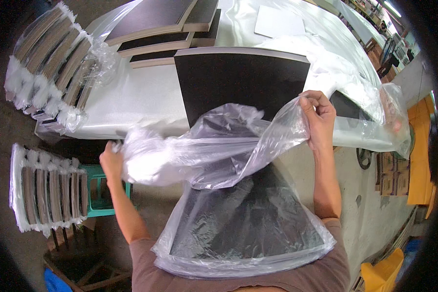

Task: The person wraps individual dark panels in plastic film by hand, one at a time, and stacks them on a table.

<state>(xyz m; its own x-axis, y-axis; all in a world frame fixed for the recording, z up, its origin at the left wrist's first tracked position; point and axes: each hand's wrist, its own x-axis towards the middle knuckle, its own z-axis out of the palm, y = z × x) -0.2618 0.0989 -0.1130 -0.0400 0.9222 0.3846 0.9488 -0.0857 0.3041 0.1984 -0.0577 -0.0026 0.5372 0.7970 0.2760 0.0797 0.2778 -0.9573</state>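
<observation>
A crumpled clear plastic bag stretches between my two hands. My left hand is closed on its bunched left end. At the right, my right hand pinches the film between thumb and fingers. Against my body leans a flat black book-like block inside clear plastic, its lower edge toward me; whether its wrapping joins the film in my hands I cannot tell. Just beyond, a bare black book-like block with a pale edge stands tilted at the table's near edge, its lower part hidden by the film.
Beyond it, several dark blocks are stacked on the plastic-covered table. A pile of plastic and a white sheet lie right of them. Wrapped bundles rise at the left, with more beside a green stool.
</observation>
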